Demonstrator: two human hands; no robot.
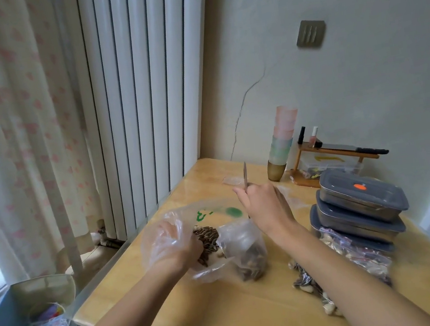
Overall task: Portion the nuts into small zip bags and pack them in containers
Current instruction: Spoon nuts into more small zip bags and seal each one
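On the yellow wooden surface (228, 307), the left hand (177, 244) reaches into a clear plastic bag of striped seeds (208, 239), fingers curled on them. Right of the bag, the right hand (265, 206) grips a thin upright stick (245, 175); farther right stand stacked grey lidded containers (358, 206).

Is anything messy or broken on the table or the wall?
Yes. Loose nuts and seeds lie scattered on the table, outside any bag, beside the stacked containers. Those containers sit askew, not squarely stacked. A long crack also runs up the wall behind the table.
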